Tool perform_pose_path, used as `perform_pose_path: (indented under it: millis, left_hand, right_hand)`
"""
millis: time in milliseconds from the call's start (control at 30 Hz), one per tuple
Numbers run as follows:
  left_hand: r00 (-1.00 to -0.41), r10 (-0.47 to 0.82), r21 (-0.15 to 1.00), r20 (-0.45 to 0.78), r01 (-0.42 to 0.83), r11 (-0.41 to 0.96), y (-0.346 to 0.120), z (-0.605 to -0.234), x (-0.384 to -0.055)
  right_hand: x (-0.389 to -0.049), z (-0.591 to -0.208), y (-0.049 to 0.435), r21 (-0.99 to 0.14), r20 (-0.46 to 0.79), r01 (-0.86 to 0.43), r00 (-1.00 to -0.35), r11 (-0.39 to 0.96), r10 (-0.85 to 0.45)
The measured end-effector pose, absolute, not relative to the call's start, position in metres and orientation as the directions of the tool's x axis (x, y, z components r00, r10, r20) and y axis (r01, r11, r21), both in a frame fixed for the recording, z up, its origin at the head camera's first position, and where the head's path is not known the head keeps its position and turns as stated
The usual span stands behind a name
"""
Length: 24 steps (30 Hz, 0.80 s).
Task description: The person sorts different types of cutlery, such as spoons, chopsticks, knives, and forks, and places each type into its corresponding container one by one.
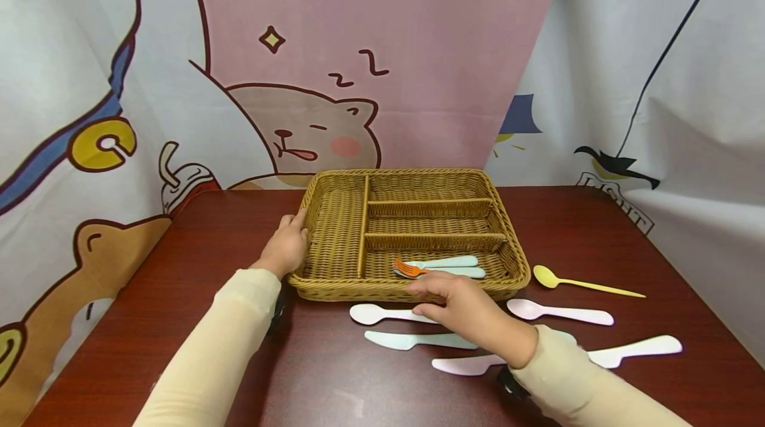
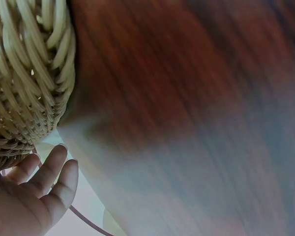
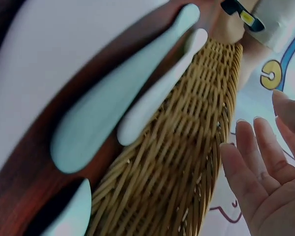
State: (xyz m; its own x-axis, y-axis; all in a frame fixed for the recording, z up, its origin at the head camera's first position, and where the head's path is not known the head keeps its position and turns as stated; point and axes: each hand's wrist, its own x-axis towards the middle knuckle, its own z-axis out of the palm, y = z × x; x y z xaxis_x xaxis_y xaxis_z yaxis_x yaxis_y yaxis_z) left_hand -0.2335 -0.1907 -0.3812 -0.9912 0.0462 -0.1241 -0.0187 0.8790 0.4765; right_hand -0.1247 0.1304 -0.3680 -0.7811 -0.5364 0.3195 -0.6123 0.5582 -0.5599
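Note:
A woven wicker basket point(image 1: 332, 228) with dividers stands on the table. My left hand point(image 1: 285, 246) is at its left rim; in the left wrist view several relaxed fingers point(image 2: 56, 177) extend beside the wicker wall point(image 2: 27, 69). My right hand point(image 1: 463, 307), fingers spread and empty, hovers over the front rim. Inside the front compartment lie an orange fork point(image 1: 409, 269) and pale blue utensil handles point(image 1: 454, 261). Below that hand, on the table, are a white spoon point(image 1: 367, 314) and a pale blue knife point(image 1: 394, 339). A pink knife point(image 1: 463, 365) is partly hidden by the right arm.
To the right lie a yellow spoon point(image 1: 545, 276), a pale pink spoon point(image 1: 526, 309) and a white utensil handle point(image 1: 651, 347). The reddish-brown table point(image 1: 221, 228) meets a printed curtain point(image 1: 442, 68) behind the basket. Another curtain point(image 1: 705, 148) hangs on the right.

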Motion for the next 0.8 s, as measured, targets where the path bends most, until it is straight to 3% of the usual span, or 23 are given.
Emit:
perform_pose_path:
  millis: [433,800]
  left_hand:
    - [-0.991,0.043,0.473,-0.125,-0.021,0.881,-0.191,-0.382,-0.235]
    - [-0.990,0.032,0.479,-0.139,-0.039,0.877,-0.190,-0.381,-0.233]
  right_hand:
    - [-0.126,-0.374,0.120,-0.499,0.191,-0.616,-0.765,0.610,-0.615]
    - [-0.122,-0.382,0.115,-0.387,0.202,-0.688,-0.713,0.614,-0.671]
